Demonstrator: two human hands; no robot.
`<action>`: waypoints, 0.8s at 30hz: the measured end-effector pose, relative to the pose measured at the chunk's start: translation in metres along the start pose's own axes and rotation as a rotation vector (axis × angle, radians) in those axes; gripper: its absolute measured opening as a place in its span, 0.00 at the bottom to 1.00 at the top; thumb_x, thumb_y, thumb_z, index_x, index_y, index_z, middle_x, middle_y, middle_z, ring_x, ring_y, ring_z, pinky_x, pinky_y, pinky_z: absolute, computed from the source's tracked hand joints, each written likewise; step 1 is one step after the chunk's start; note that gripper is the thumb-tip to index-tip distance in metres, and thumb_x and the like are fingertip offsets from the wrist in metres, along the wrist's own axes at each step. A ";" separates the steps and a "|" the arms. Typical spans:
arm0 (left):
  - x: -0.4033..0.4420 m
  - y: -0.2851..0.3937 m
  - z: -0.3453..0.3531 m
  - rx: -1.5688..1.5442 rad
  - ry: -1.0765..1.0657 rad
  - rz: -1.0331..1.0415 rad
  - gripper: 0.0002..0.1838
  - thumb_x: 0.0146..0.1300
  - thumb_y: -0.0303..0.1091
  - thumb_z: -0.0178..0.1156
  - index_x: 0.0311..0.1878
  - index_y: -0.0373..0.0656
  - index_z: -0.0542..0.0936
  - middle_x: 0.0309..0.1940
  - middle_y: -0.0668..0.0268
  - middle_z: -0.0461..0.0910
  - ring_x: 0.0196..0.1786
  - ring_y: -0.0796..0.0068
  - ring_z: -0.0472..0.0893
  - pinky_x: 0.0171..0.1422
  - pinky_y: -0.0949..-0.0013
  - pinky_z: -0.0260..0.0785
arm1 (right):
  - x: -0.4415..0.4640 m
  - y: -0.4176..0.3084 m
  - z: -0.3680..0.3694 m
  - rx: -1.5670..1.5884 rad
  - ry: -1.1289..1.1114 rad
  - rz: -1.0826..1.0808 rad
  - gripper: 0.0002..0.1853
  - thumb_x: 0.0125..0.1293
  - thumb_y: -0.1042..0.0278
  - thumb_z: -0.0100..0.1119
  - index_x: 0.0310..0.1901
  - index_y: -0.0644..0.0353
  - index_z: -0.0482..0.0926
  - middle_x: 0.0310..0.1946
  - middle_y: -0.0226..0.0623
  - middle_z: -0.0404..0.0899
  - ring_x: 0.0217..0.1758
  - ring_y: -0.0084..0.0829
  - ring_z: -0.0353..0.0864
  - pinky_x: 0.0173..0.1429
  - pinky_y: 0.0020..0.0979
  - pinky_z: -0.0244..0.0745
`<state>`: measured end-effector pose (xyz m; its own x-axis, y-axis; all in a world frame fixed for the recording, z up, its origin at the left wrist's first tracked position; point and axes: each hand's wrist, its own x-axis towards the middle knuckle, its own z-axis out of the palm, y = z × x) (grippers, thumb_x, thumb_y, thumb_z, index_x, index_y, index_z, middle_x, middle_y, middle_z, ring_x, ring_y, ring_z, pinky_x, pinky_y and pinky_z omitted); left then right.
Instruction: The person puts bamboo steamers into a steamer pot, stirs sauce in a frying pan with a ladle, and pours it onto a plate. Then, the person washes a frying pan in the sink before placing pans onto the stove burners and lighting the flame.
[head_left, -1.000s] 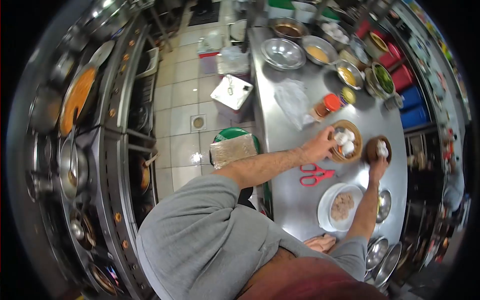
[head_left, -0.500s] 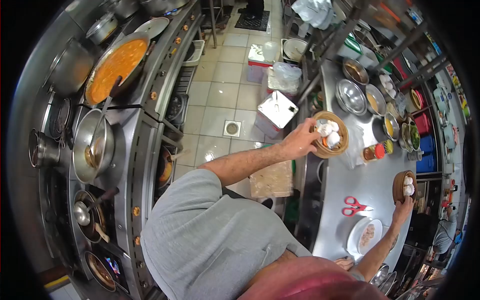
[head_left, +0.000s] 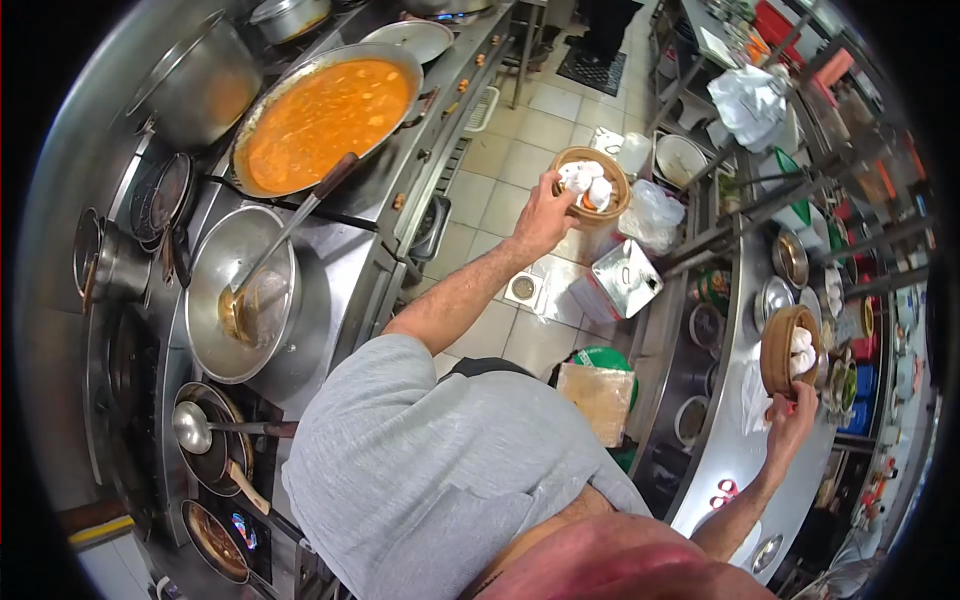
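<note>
My left hand [head_left: 545, 215] grips the near left rim of a round bamboo steamer [head_left: 624, 196], held up over the floor aisle. White dumplings [head_left: 587, 186] and a bit of something orange lie in it. At the right, my right hand [head_left: 791, 425] has its fingers closed on the lower edge of a second bamboo steamer [head_left: 776, 350], tilted above the steel counter. White dumplings [head_left: 801, 350] sit inside that one too.
Left is a stove with a wide pan of orange sauce [head_left: 330, 120], a wok [head_left: 205, 300] with a ladle, and smaller pans. A white-lidded container [head_left: 625, 280] stands on the floor. Red scissors [head_left: 724, 492] lie on the steel counter [head_left: 725, 440]. A person's legs [head_left: 605, 30] show far back.
The view has turned toward the stove. My left hand has carried its steamer off the counter and out over the aisle. My right hand has lifted the other steamer.
</note>
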<state>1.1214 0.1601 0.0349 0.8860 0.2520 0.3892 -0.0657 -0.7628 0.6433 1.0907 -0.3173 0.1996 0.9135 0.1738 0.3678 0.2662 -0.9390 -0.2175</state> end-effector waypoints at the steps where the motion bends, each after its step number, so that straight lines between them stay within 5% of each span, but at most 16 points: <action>1: 0.009 -0.012 -0.002 -0.005 0.013 -0.038 0.21 0.46 0.31 0.71 0.45 0.43 0.76 0.57 0.53 0.58 0.56 0.52 0.69 0.60 0.58 0.67 | 0.013 -0.009 0.012 -0.003 0.018 -0.092 0.19 0.49 0.83 0.62 0.45 0.63 0.73 0.43 0.41 0.73 0.48 0.42 0.72 0.50 0.36 0.68; 12: 0.148 -0.133 0.014 0.151 0.400 -0.098 0.21 0.44 0.30 0.73 0.41 0.44 0.75 0.55 0.56 0.59 0.53 0.55 0.70 0.56 0.60 0.69 | 0.235 -0.094 0.143 0.140 0.018 -0.543 0.18 0.46 0.83 0.61 0.42 0.64 0.73 0.41 0.43 0.74 0.49 0.46 0.71 0.54 0.40 0.67; 24: 0.326 -0.237 0.027 0.279 0.529 -0.335 0.22 0.45 0.32 0.72 0.44 0.42 0.76 0.52 0.55 0.59 0.54 0.55 0.68 0.58 0.60 0.65 | 0.478 -0.166 0.241 0.309 -0.065 -0.799 0.16 0.46 0.84 0.60 0.40 0.65 0.74 0.37 0.42 0.73 0.45 0.45 0.71 0.48 0.40 0.68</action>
<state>1.4384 0.4074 -0.0082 0.4898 0.7042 0.5140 0.3568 -0.6998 0.6188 1.5577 -0.0070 0.1934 0.4291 0.7741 0.4654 0.9006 -0.4059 -0.1553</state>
